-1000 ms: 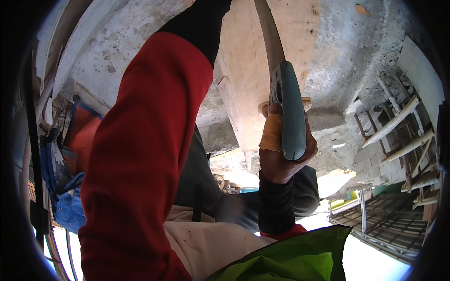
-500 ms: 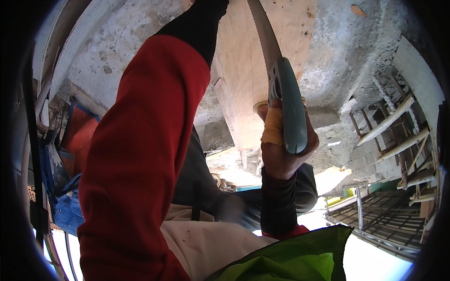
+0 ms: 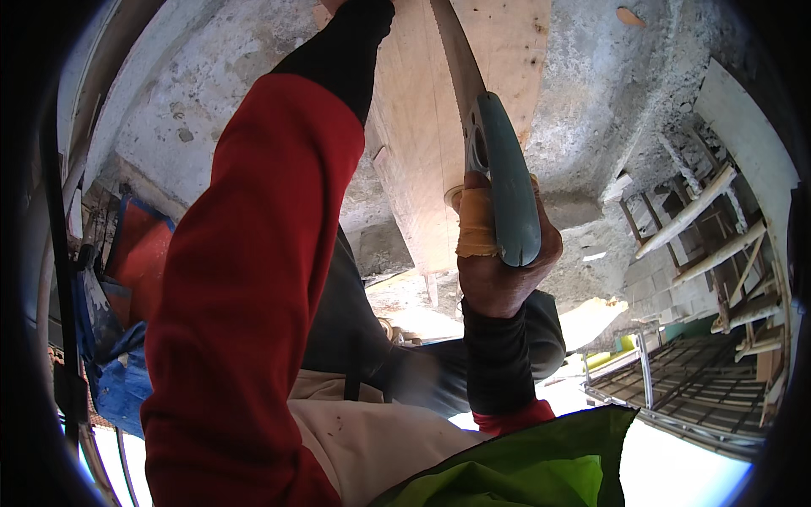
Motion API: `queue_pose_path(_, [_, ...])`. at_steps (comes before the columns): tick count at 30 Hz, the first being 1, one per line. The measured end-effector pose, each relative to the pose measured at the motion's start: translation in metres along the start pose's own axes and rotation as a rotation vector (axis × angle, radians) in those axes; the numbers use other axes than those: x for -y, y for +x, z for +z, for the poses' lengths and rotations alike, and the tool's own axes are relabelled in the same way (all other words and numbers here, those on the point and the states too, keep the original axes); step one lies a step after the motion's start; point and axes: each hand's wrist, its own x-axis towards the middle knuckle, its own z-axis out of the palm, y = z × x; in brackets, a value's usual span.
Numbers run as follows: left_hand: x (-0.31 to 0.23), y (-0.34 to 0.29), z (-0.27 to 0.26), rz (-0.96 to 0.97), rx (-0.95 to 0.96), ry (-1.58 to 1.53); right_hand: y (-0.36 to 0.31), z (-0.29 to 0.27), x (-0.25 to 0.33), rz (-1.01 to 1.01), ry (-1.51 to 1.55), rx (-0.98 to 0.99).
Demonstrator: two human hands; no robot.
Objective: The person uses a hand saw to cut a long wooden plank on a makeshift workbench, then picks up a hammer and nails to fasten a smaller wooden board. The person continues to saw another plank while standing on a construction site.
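My right hand (image 3: 502,275), with a yellowish wrap around a finger or thumb, is closed around the grey-green handle of a handsaw (image 3: 504,182). The saw's toothed blade (image 3: 456,55) points away from me and runs out of the top edge. Beneath it lies a long pale wooden board (image 3: 416,160) with a fine lengthwise line on it. At the top edge, only a sliver of my left hand (image 3: 330,4) shows beyond the black cuff (image 3: 338,55). Its fingers are hidden. Whether the teeth touch the wood cannot be made out.
Rough grey concrete (image 3: 608,93) lies on both sides of the board. Wooden poles and frames (image 3: 693,211) stand at the right, above a dark slatted structure (image 3: 693,372). Blue sheeting (image 3: 122,380) and an orange-red panel (image 3: 139,253) are at the left. My bent leg (image 3: 338,313) is below the board.
My right hand and the saw have shifted slightly away from me along the board. The whole view has drifted a little, so the surroundings appear farther left. My grip on the handle is unchanged.
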Motion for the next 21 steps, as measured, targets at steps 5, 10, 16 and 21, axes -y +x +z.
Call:
queue_pose_path(5, [0.001, 0.001, 0.001, -0.017, 0.021, -0.022, -0.006, 0.004, -0.001, 0.063, 0.009, -0.03])
queue_pose_path(10, [0.003, 0.001, 0.005, 0.001, -0.017, -0.017, -0.017, 0.003, -0.004, -0.055, -0.04, -0.038])
queue_pose_path(16, [0.001, -0.002, 0.0, -0.025, 0.042, -0.023, -0.007, 0.014, 0.007, -0.011, -0.018, -0.11])
queue_pose_path(21, [-0.001, -0.002, -0.003, -0.009, 0.029, -0.013, -0.024, 0.0, 0.021, 0.012, -0.033, -0.126])
